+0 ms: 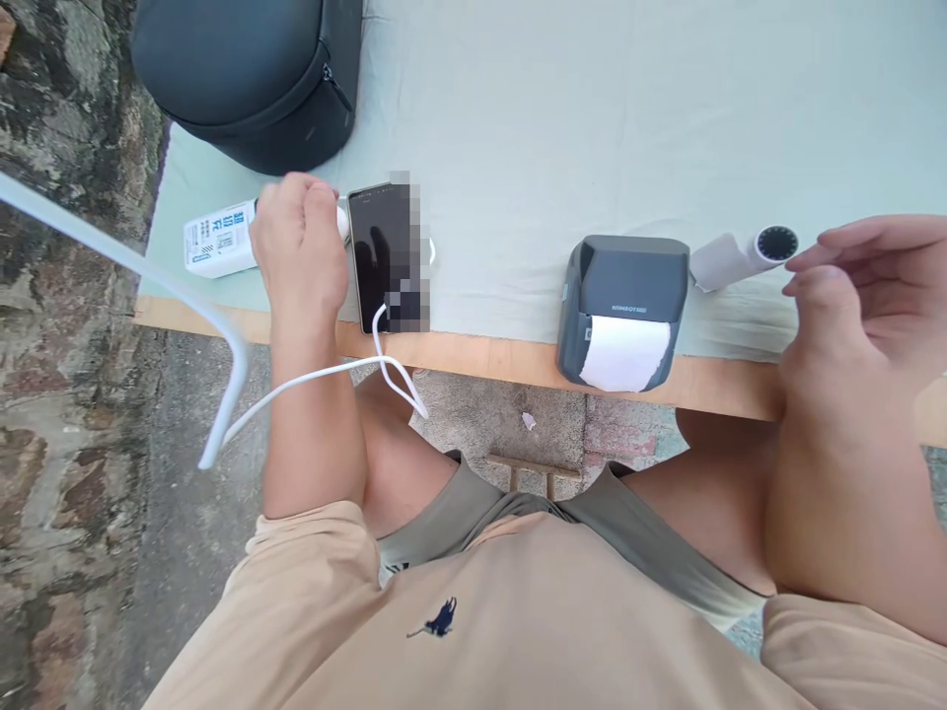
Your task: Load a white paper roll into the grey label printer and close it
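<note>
Seated at a cloth-covered table (503,128), a person in a tan shirt had both bare hands over its near edge. The left hand (300,242), at 10 o'clock, was curled beside a white box (220,240) with blue lettering; its fingers were hidden, so what it held could not be told. Just right of it, also toward 10, lay a dark-screened phone (372,261), partly pixelated, a white cable (318,373) looping from its lower end toward 9. The right hand (865,306), at 3 o'clock, had nothing visible in its grasp, thumb and fingertips narrowly parted near a white device (721,264) with a dark round end. Between 2 and 3 sat a grey printer (628,276) showing white paper; at 11, a black case (255,79).
</note>
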Tool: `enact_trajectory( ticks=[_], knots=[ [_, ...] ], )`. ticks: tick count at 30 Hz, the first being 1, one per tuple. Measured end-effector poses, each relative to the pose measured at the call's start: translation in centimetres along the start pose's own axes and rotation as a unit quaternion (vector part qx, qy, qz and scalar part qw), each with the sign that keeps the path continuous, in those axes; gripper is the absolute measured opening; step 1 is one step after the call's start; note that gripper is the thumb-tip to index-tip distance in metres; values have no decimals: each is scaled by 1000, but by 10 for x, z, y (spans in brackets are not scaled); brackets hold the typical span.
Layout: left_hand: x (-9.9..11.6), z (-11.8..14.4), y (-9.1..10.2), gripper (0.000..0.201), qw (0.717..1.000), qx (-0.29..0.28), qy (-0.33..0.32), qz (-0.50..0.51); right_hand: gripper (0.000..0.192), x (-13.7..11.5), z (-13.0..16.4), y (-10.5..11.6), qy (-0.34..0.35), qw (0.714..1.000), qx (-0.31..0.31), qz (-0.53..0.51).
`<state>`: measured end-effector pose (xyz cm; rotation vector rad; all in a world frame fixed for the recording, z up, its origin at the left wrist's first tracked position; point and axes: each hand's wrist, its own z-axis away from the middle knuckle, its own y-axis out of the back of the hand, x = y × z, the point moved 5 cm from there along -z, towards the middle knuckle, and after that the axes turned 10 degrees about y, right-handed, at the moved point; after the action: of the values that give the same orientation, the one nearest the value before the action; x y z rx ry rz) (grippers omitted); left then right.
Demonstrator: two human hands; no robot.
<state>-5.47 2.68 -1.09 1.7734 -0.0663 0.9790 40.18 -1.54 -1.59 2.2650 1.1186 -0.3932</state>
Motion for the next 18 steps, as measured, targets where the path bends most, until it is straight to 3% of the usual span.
enact_trajectory(
  ticks=[7,10,13,16,17,18],
  knots=[
    [17,4,-19,48,997,-40,-60,28,49,0,1,-1,12,1000,1,-7],
    [17,-2,-15,52,994,-24,-75,79,40,0,2,1,13,1000,-1,-12],
    [5,6,14,51,990,20,-66,124,23,0,4,2,2,1000,-24,-14],
    [-20,46,67,25,990,26,-45,132,19,-5,6,2,-18,998,-61,-13],
    [-30,65,81,20,994,-21,-24,106,19,-7,6,1,-26,997,-76,-11],
    [-38,87,88,19,990,-130,-17,51,18,-10,7,0,-33,995,-89,-8]
  ],
)
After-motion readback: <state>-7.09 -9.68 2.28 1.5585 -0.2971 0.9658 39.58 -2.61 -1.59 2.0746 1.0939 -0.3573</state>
